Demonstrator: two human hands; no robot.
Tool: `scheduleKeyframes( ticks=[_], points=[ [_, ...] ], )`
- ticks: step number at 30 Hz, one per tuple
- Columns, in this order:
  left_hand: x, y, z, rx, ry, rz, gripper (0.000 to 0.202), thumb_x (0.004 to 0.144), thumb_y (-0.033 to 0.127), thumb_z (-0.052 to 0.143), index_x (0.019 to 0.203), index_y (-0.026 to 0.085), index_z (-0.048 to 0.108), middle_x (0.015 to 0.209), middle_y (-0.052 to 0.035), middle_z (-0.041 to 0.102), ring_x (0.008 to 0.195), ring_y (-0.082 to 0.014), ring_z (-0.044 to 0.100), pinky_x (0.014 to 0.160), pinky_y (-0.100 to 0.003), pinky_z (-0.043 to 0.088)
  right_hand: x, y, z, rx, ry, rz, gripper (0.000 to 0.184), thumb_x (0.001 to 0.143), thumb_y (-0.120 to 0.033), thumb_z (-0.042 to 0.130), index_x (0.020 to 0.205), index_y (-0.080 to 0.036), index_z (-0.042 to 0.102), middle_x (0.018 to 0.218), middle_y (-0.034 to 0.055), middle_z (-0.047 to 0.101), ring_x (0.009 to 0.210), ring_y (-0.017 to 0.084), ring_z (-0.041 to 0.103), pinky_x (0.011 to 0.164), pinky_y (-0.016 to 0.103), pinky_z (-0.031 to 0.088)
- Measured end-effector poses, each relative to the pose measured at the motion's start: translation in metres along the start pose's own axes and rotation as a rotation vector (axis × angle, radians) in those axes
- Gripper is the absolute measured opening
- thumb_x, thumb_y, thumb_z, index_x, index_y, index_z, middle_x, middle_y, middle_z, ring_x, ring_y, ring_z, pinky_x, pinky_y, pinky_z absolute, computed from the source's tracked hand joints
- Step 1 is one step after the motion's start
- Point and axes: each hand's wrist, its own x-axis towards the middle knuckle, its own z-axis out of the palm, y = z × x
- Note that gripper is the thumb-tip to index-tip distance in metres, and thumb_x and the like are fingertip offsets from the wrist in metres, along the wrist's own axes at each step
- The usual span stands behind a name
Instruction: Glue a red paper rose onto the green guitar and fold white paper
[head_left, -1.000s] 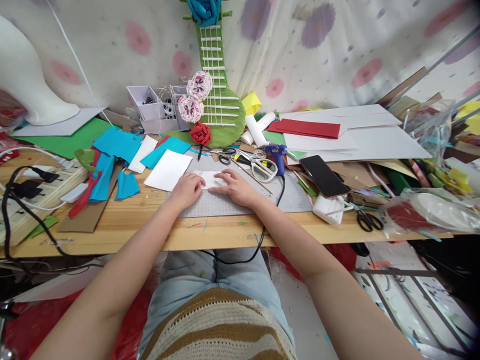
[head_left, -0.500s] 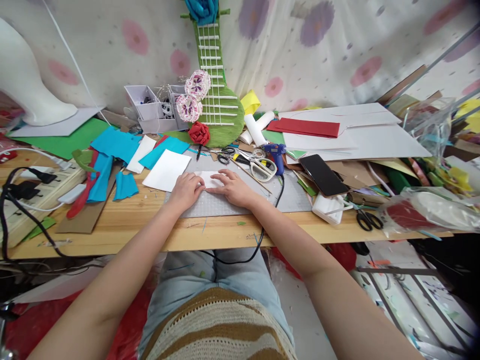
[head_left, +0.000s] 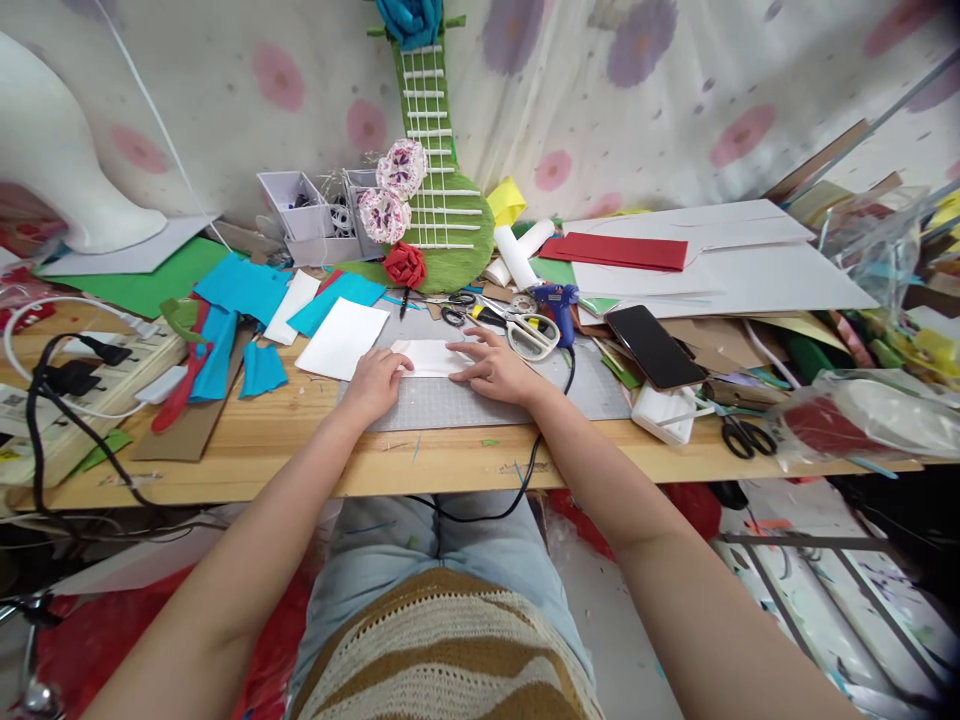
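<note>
Outward along the white paper strip [head_left: 429, 360], toward the right end of the grey mat [head_left: 600, 390], our right hand [head_left: 495, 369] has moved since the earlier frame. Our left hand [head_left: 377, 382] stays at the strip's left end, near the mat's left edge. Between the two hands we now see a longer stretch of the strip lying bare and flat; we judge this to be a smoothing stroke that spreads the strip while the left hand steadies it. The right fingers are spread wide, their tips resting on the strip's right end. The left fingers are bent and narrow, thumb near forefinger; whether they pinch the strip or only press it, we cannot tell. Apart from a slight shift of the whole view, we note no other change. Left of the mat, the white sheet [head_left: 341, 337] keeps its place on the counter [head_left: 259, 432]; likewise the scissors [head_left: 512, 325] and blue glue gun [head_left: 559, 297] toward the mat's far right, and the phone [head_left: 652, 345] at its right end.
</note>
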Motion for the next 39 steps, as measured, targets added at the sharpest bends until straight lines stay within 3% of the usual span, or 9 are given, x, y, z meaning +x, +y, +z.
scheduleKeyframes(
  ticks=[12, 17, 22, 25, 28, 32, 36, 39],
  points=[
    [-0.003, 0.001, -0.004, 0.043, 0.034, 0.091, 0.027, 0.078, 0.005, 0.042, 0.089, 0.021, 0.062, 0.083, -0.0073, 0.060, 0.089, -0.0254, 0.052, 0.078, -0.038, 0.042, -0.004, 0.002, -0.007, 0.051, -0.020, 0.069, 0.028, 0.076, -0.016, 0.054, 0.087, -0.028, 0.076, 0.132, -0.0009, 0.055, 0.126, 0.030, 0.035, 0.103, 0.055, 0.032],
    [-0.004, 0.005, -0.006, 0.081, 0.229, 0.166, 0.028, 0.075, 0.005, 0.045, 0.096, 0.020, 0.057, 0.093, -0.0087, 0.060, 0.093, -0.0257, 0.052, 0.084, -0.041, 0.041, -0.003, 0.000, -0.005, 0.143, 0.104, 0.118, 0.028, 0.073, -0.014, 0.051, 0.085, -0.025, 0.074, 0.122, 0.0023, 0.061, 0.116, 0.026, 0.043, 0.101, 0.051, 0.035],
    [-0.001, 0.002, -0.005, 0.028, 0.410, 0.045, 0.029, 0.077, 0.014, 0.049, 0.105, 0.018, 0.050, 0.105, -0.0121, 0.057, 0.103, -0.0280, 0.049, 0.092, -0.045, 0.038, 0.001, -0.009, -0.001, 0.225, 0.218, 0.184, 0.016, 0.071, -0.014, 0.048, 0.075, -0.019, 0.063, 0.097, 0.0070, 0.061, 0.096, 0.021, 0.052, 0.091, 0.040, 0.041],
    [0.000, -0.002, -0.003, -0.026, 0.392, -0.012, 0.031, 0.076, 0.017, 0.050, 0.107, 0.017, 0.047, 0.107, -0.0128, 0.055, 0.106, -0.0279, 0.048, 0.095, -0.045, 0.038, 0.006, -0.016, 0.004, 0.210, 0.209, 0.210, 0.010, 0.072, -0.016, 0.050, 0.079, -0.019, 0.057, 0.095, 0.0075, 0.057, 0.094, 0.021, 0.052, 0.089, 0.037, 0.042],
    [0.002, -0.004, -0.003, -0.097, 0.343, -0.093, 0.028, 0.077, 0.017, 0.048, 0.105, 0.017, 0.047, 0.106, -0.0127, 0.056, 0.106, -0.0267, 0.050, 0.095, -0.043, 0.039, 0.011, -0.019, 0.012, 0.145, 0.216, 0.325, 0.006, 0.076, -0.022, 0.053, 0.082, -0.020, 0.053, 0.094, 0.0077, 0.056, 0.093, 0.021, 0.051, 0.087, 0.036, 0.042],
    [0.004, -0.007, -0.002, -0.154, 0.260, -0.176, 0.020, 0.076, 0.013, 0.043, 0.092, 0.021, 0.051, 0.099, -0.0092, 0.058, 0.099, -0.0246, 0.053, 0.091, -0.041, 0.043, 0.014, -0.017, 0.021, 0.086, 0.181, 0.407, 0.011, 0.076, -0.025, 0.056, 0.086, -0.021, 0.051, 0.093, 0.0075, 0.056, 0.091, 0.023, 0.051, 0.084, 0.036, 0.042],
    [0.005, -0.008, -0.003, -0.171, 0.220, -0.134, 0.018, 0.074, 0.008, 0.040, 0.078, 0.022, 0.052, 0.096, -0.0069, 0.060, 0.099, -0.0227, 0.054, 0.093, -0.038, 0.042, 0.015, -0.016, 0.023, 0.070, 0.161, 0.436, 0.011, 0.075, -0.022, 0.056, 0.085, -0.020, 0.051, 0.093, 0.0077, 0.056, 0.091, 0.022, 0.051, 0.082, 0.036, 0.042],
    [0.003, -0.007, -0.004, -0.169, 0.212, -0.129, 0.016, 0.074, 0.011, 0.043, 0.083, 0.022, 0.051, 0.096, -0.0068, 0.060, 0.097, -0.0224, 0.055, 0.090, -0.037, 0.043, 0.016, -0.017, 0.023, 0.082, 0.140, 0.452, 0.011, 0.075, -0.021, 0.056, 0.085, -0.020, 0.052, 0.092, 0.0075, 0.056, 0.090, 0.022, 0.051, 0.081, 0.034, 0.042]
  ],
)
